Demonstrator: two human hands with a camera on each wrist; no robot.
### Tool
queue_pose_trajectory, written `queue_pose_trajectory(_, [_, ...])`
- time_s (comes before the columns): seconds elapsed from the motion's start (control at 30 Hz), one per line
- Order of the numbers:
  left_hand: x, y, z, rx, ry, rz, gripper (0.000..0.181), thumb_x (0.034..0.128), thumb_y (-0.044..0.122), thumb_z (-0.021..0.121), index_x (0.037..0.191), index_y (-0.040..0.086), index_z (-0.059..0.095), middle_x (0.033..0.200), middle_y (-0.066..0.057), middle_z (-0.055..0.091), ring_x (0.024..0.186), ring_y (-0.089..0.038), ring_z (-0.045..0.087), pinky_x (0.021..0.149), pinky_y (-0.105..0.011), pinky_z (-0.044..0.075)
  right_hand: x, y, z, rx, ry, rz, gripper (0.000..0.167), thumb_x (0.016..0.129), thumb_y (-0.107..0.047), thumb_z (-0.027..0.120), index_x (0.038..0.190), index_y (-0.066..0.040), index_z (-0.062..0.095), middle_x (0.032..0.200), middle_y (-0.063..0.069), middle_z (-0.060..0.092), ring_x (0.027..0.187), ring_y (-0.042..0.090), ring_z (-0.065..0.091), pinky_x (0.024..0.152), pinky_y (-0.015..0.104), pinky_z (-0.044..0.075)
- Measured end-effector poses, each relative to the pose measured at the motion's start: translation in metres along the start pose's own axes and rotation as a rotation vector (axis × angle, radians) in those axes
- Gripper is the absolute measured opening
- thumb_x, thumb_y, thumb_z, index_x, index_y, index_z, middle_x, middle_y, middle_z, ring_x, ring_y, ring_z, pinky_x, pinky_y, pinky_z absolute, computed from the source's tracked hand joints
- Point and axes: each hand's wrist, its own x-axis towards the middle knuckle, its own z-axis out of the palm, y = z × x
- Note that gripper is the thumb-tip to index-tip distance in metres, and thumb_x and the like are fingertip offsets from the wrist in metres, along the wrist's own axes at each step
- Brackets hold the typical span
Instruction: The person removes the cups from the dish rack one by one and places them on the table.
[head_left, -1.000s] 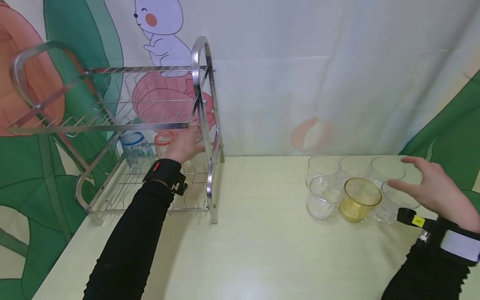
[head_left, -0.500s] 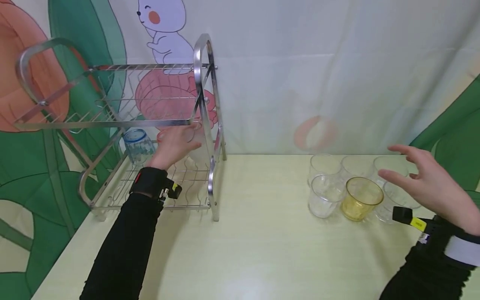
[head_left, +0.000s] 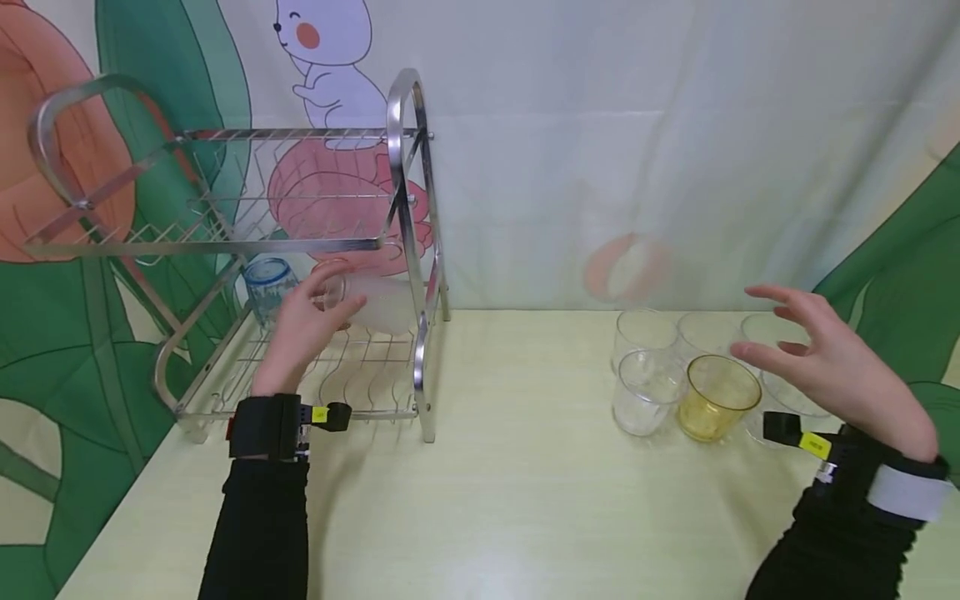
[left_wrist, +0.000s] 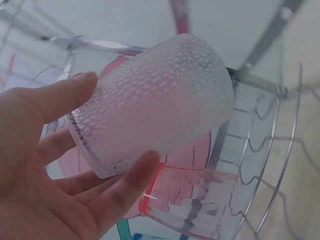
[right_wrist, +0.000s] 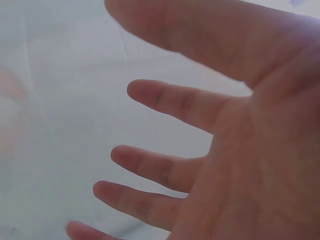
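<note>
Inside the rack's lower tier, my left hand (head_left: 302, 329) holds a clear glass (head_left: 382, 305) tilted on its side, thumb and fingers around one end. In the left wrist view the dimpled glass (left_wrist: 155, 100) lies across the fingers of the left hand (left_wrist: 55, 165), over a red-rimmed glass (left_wrist: 192, 200). A blue-rimmed glass (head_left: 268, 287) stands left of the hand. My right hand (head_left: 847, 367) hovers over the right-hand glasses with fingers spread, holding nothing; the right wrist view shows the hand (right_wrist: 240, 150) against the curtain.
The two-tier metal rack (head_left: 202, 248) stands at the table's left. On the right of the table (head_left: 525, 500) are a yellow glass (head_left: 718, 400) and several clear glasses (head_left: 647, 400). A printed curtain (head_left: 555, 167) hangs behind the table.
My left hand has drawn back toward the front left, and the clear glass has come into plain view, lying sideways. My right hand has drifted left above the glasses.
</note>
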Motion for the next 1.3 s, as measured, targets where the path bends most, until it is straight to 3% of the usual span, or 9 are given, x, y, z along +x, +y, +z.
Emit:
queue_pose_trajectory(0.03, [-0.004, -0.007, -0.002, -0.083, 0.022, -0.013, 0.067, 0.0880, 0.035, 0.074, 0.147, 0.032, 0.043, 0.157, -0.009, 0.024, 0.124, -0.030, 0.048, 0.084, -0.042, 0.054, 0.000, -0.001, 0.001, 0.006, 0.000, -0.009, 0.074, 0.093, -0.034, 0.069, 0.152, -0.014, 0.029, 0.153, 0.021, 0.016, 0.135, 0.045, 0.023, 0.098, 0.069, 0.032])
queue_pose_trajectory(0.17, [-0.032, 0.007, -0.003, -0.239, 0.083, -0.072, 0.066, 0.0897, 0.033, 0.071, 0.149, 0.029, 0.042, 0.150, -0.016, 0.029, 0.109, -0.024, 0.061, 0.085, -0.037, 0.055, 0.003, -0.006, 0.006, 0.021, -0.004, -0.040, 0.071, 0.093, -0.030, 0.069, 0.151, -0.014, 0.031, 0.152, 0.020, 0.018, 0.134, 0.043, 0.024, 0.099, 0.067, 0.033])
queue_pose_trajectory(0.27, [-0.055, 0.029, -0.001, -0.287, 0.097, -0.092, 0.064, 0.0922, 0.034, 0.068, 0.149, 0.025, 0.039, 0.138, -0.015, 0.038, 0.108, -0.024, 0.060, 0.089, -0.035, 0.054, 0.007, -0.010, 0.012, 0.033, -0.010, -0.044, 0.071, 0.093, -0.030, 0.069, 0.151, -0.015, 0.032, 0.153, 0.018, 0.019, 0.135, 0.041, 0.024, 0.099, 0.066, 0.034])
queue_pose_trajectory(0.37, [-0.069, 0.038, -0.006, -0.354, 0.105, -0.095, 0.063, 0.0942, 0.031, 0.065, 0.150, 0.020, 0.037, 0.129, -0.011, 0.042, 0.111, -0.024, 0.056, 0.088, -0.032, 0.054, 0.010, -0.015, 0.019, 0.071, -0.023, -0.048, 0.070, 0.093, -0.031, 0.070, 0.151, -0.018, 0.032, 0.154, 0.014, 0.019, 0.137, 0.039, 0.024, 0.101, 0.065, 0.034])
queue_pose_trajectory(0.47, [-0.077, 0.038, -0.015, -0.394, 0.098, -0.101, 0.061, 0.0952, 0.030, 0.063, 0.150, 0.020, 0.037, 0.126, -0.009, 0.043, 0.115, -0.024, 0.052, 0.087, -0.031, 0.054, 0.012, -0.021, 0.028, 0.120, -0.038, -0.051, 0.070, 0.092, -0.032, 0.070, 0.150, -0.021, 0.032, 0.155, 0.010, 0.019, 0.139, 0.037, 0.024, 0.103, 0.064, 0.033])
queue_pose_trajectory(0.7, [-0.083, 0.029, -0.030, -0.539, 0.043, -0.097, 0.058, 0.0971, 0.025, 0.061, 0.149, 0.018, 0.037, 0.136, -0.010, 0.039, 0.110, -0.022, 0.058, 0.088, -0.031, 0.054, 0.018, -0.037, 0.056, 0.284, -0.038, -0.074, 0.068, 0.092, -0.032, 0.071, 0.149, -0.025, 0.034, 0.154, -0.001, 0.023, 0.141, 0.031, 0.024, 0.104, 0.057, 0.038])
queue_pose_trajectory(0.93, [-0.084, 0.033, -0.029, -0.639, -0.015, -0.068, 0.053, 0.1013, 0.021, 0.054, 0.150, 0.014, 0.034, 0.145, -0.008, 0.030, 0.114, -0.021, 0.056, 0.090, -0.032, 0.053, 0.026, -0.054, 0.079, 0.378, -0.062, -0.125, 0.067, 0.091, -0.031, 0.072, 0.148, -0.025, 0.036, 0.153, -0.007, 0.026, 0.141, 0.026, 0.025, 0.107, 0.055, 0.035])
queue_pose_trajectory(1.13, [-0.084, 0.035, -0.029, -0.667, -0.063, -0.032, 0.047, 0.1034, 0.018, 0.049, 0.149, 0.013, 0.036, 0.147, -0.009, 0.027, 0.118, -0.024, 0.053, 0.089, -0.033, 0.054, 0.028, -0.063, 0.088, 0.398, -0.057, -0.145, 0.066, 0.089, -0.032, 0.074, 0.145, -0.027, 0.040, 0.150, -0.009, 0.031, 0.140, 0.022, 0.028, 0.108, 0.052, 0.035])
queue_pose_trajectory(1.3, [-0.084, 0.038, -0.030, -0.636, -0.108, -0.020, 0.046, 0.1045, 0.017, 0.047, 0.149, 0.014, 0.036, 0.149, -0.010, 0.025, 0.125, -0.029, 0.047, 0.091, -0.035, 0.053, 0.030, -0.067, 0.090, 0.406, -0.058, -0.159, 0.065, 0.089, -0.031, 0.074, 0.144, -0.027, 0.041, 0.149, -0.009, 0.032, 0.140, 0.021, 0.030, 0.108, 0.051, 0.036])
